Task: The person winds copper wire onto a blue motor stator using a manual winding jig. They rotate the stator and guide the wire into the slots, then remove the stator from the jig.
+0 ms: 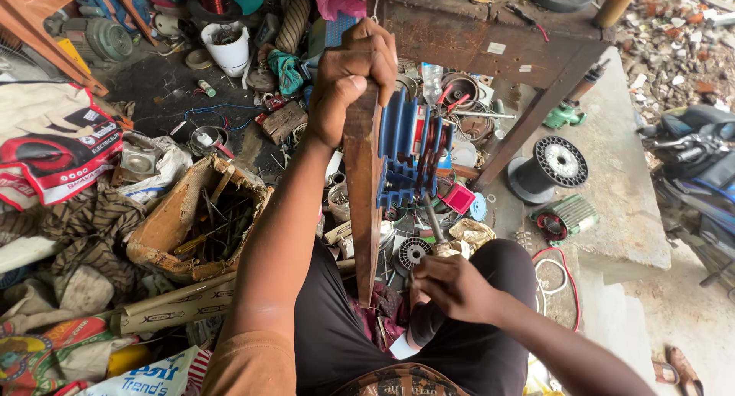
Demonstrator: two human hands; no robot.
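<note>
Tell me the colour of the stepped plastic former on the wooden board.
Blue former, clearest in the head view.

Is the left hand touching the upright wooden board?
Touching. The head view shows the left hand wrapped around the top of the wooden board.

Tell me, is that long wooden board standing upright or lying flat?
Upright: the long wooden board stands on end between the knees, its top gripped by the left hand.

At frame centre the left hand [354, 73] tops an upright wooden board [363, 189], with a stepped plastic former [404, 152] on its right. Below, the right hand [452, 285] rests over the lap. A torn box [197, 218] lies left; 1 wire spool [553, 166] sits right, under the table [490, 36] at upper right.
</note>
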